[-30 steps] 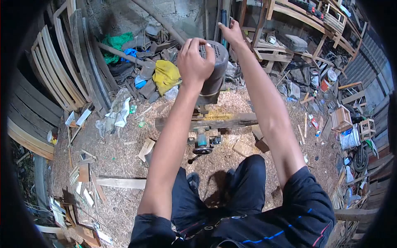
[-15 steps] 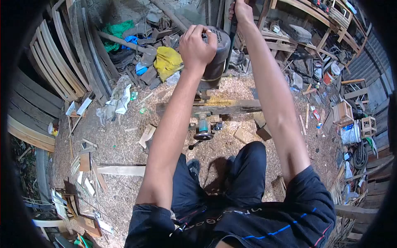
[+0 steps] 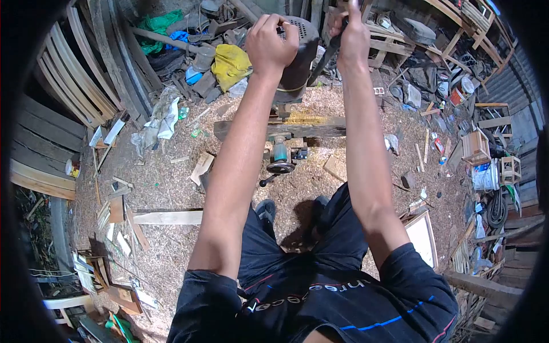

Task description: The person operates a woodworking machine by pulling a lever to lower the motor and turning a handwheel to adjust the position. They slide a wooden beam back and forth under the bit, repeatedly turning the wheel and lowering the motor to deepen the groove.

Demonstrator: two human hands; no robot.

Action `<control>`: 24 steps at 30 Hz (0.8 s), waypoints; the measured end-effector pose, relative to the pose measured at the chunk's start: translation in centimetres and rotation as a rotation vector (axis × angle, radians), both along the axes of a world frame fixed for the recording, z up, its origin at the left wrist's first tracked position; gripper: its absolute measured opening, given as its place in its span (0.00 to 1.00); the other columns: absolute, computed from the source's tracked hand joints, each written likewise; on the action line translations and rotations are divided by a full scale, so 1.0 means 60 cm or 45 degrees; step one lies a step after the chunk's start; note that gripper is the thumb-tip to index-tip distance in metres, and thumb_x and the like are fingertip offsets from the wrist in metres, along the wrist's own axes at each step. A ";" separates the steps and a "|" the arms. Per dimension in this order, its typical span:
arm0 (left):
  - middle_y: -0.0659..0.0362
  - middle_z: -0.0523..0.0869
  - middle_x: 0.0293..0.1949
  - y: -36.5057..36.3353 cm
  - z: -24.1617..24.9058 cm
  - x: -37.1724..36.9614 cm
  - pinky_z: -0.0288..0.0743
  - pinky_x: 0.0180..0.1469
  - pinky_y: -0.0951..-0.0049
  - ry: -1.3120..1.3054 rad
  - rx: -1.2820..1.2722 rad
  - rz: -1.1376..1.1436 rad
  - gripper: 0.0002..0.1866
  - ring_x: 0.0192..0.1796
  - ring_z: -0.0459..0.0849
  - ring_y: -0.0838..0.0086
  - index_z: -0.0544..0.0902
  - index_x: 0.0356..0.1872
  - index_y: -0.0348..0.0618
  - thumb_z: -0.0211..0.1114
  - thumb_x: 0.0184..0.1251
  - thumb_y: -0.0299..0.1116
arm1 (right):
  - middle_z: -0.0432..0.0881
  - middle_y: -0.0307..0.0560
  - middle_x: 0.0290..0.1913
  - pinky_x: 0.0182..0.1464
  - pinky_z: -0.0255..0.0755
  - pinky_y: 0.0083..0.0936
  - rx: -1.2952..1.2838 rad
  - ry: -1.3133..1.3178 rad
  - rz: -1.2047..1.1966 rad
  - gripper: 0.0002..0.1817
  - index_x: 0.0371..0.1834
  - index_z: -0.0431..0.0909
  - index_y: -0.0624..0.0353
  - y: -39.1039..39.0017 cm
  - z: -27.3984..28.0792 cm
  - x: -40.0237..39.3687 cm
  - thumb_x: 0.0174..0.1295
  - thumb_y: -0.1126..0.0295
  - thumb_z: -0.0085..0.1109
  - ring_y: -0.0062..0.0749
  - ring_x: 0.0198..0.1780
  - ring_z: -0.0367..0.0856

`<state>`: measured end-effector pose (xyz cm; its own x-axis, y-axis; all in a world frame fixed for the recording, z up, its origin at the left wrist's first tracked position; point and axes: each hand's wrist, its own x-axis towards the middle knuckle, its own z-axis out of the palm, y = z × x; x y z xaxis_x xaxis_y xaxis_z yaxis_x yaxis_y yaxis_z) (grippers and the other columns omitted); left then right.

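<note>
My left hand (image 3: 270, 48) is curled over the near left edge of a dark cylindrical motor housing (image 3: 298, 63) with a perforated top. My right hand (image 3: 350, 43) is closed around a dark lever (image 3: 325, 66) that slants up beside the housing, its thumb pointing upward. Below the motor, a long wooden beam (image 3: 320, 131) lies across the machine. In front of the beam sits a teal clamp part with a handwheel (image 3: 281, 166). My forearm hides part of the beam's left side. Whatever works on the wood under the motor is hard to make out.
Wood shavings and offcuts cover the floor (image 3: 171, 200). Curved boards (image 3: 74, 74) lean at the left. A yellow cloth (image 3: 230, 67) and scrap lie behind the machine. At the right are a small wooden stool (image 3: 475, 146), a white bucket (image 3: 486, 178) and a coiled hose (image 3: 497, 211).
My right hand has come down and toward me with the lever, which tilts more now. The left hand stays on the motor housing. The whole view has shifted slightly.
</note>
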<state>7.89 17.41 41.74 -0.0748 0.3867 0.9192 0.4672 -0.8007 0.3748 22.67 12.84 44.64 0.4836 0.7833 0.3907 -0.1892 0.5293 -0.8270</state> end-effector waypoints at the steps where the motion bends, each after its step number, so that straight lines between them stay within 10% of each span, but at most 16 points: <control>1: 0.51 0.84 0.30 -0.001 -0.002 -0.001 0.76 0.38 0.62 -0.019 0.005 -0.033 0.10 0.35 0.83 0.53 0.83 0.28 0.41 0.56 0.58 0.34 | 0.70 0.39 0.23 0.33 0.64 0.23 0.088 -0.030 -0.033 0.19 0.35 0.71 0.59 -0.013 -0.011 -0.011 0.67 0.52 0.55 0.24 0.28 0.68; 5: 0.52 0.84 0.30 -0.002 -0.005 -0.003 0.76 0.38 0.65 -0.058 0.015 -0.087 0.09 0.34 0.83 0.55 0.83 0.28 0.41 0.56 0.57 0.32 | 0.71 0.38 0.20 0.31 0.59 0.23 0.124 0.061 -0.076 0.19 0.18 0.72 0.60 -0.055 -0.025 -0.030 0.66 0.64 0.51 0.22 0.25 0.66; 24: 0.51 0.84 0.29 -0.001 -0.022 -0.002 0.76 0.39 0.67 -0.107 0.039 -0.139 0.07 0.35 0.84 0.57 0.83 0.28 0.39 0.57 0.56 0.29 | 0.63 0.43 0.23 0.35 0.56 0.27 0.346 -0.226 -0.069 0.18 0.19 0.62 0.60 -0.164 -0.144 -0.053 0.63 0.61 0.45 0.28 0.29 0.61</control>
